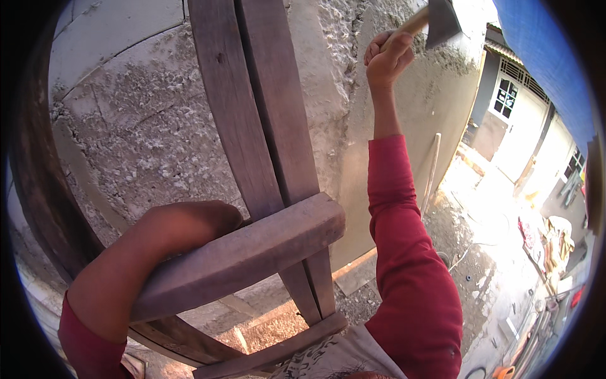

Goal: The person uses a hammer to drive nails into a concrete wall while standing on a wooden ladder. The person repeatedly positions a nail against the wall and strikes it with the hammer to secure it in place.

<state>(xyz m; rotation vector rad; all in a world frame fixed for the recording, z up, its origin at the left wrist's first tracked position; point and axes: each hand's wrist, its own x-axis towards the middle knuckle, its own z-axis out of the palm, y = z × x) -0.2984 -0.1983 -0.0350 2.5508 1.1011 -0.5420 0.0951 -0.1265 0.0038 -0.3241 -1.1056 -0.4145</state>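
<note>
High at the upper right, my right hand [388, 60] is closed round the light wooden handle of a hatchet [444, 25]. Its dark metal head is raised near the top edge of the rough wall, slightly blurred. My left forearm lies over the thick rung of a wooden ladder [246, 252]. The left hand [221, 216] is bent in shadow behind that rung, close to the ladder's rail, and its fingers are hidden.
A block wall [145, 126] with chipped, crusty mortar stands behind the ladder; smoother plaster [360, 170] covers its right part. A thin stick [432, 170] leans there. Far below right are a white door [517, 139], draped cloth [557, 243] and scattered tools. Blue sheeting [543, 50] hangs above.
</note>
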